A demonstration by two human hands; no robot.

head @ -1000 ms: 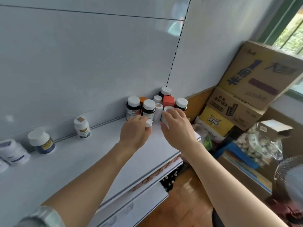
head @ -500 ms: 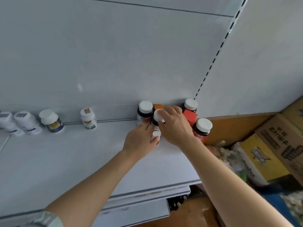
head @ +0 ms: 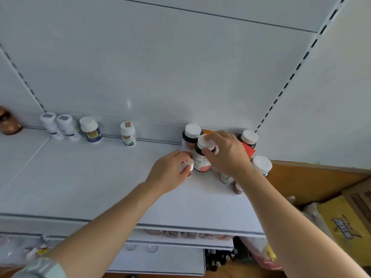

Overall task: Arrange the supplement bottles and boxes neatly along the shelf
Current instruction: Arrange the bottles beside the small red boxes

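A white shelf [head: 100, 187] holds supplement bottles along its back wall. At the right end stands a cluster of dark white-capped bottles, one [head: 189, 137] against the wall, with a red box [head: 249, 150] among them. My right hand [head: 224, 153] grips the white cap of a dark bottle with a pink label [head: 201, 160]. Just left of it, my left hand [head: 170, 171] is closed around a small white-capped bottle [head: 188, 167] on the shelf. Two small bottles [head: 226, 178] peek out under my right wrist. Another dark bottle [head: 261, 165] stands at the shelf's right edge.
Further left along the back wall stand a white bottle with a green label [head: 128, 133], a blue-labelled bottle [head: 90, 129], two white bottles [head: 58, 125] and a brown jar [head: 9, 121]. Cardboard boxes [head: 345, 227] lie on the floor at lower right. Lower shelves [head: 160, 257] show below.
The view has swung left and up, showing more of the shelf. My right hand moved from a front bottle onto the pink-labelled bottle's cap. My left hand keeps the small bottle.
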